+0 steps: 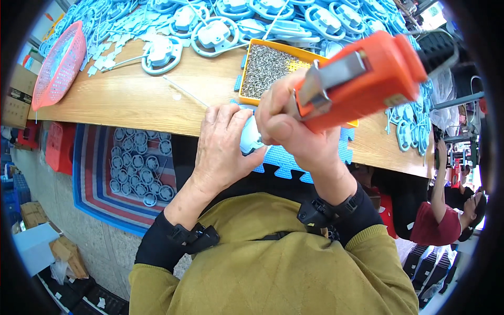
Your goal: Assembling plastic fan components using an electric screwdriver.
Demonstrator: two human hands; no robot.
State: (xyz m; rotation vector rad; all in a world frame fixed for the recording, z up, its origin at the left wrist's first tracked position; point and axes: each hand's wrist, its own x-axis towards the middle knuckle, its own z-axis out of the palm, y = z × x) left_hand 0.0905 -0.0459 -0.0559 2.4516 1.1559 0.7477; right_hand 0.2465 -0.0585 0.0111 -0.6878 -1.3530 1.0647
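Observation:
My left hand [210,147] presses a rounded light blue plastic part [249,137] down at the table's front edge, its fingers over the top and thumb along the near side. In my right hand [302,128] is an orange power screwdriver [362,84] with a metal clip on its body. Its tip is hidden behind my fingers, close to the part, so I cannot tell if they touch. Beneath lies a blue foam mat [283,157]. Just beyond my hands stands a yellow tray [249,100] of small metal screws [268,65].
Light blue ring-shaped parts with cords [215,37] are heaped along the table's far side. A pink perforated basket [60,68] leans at the left. Below the table, a striped sheet [100,194] holds similar parts. Another person [436,220] is at the right.

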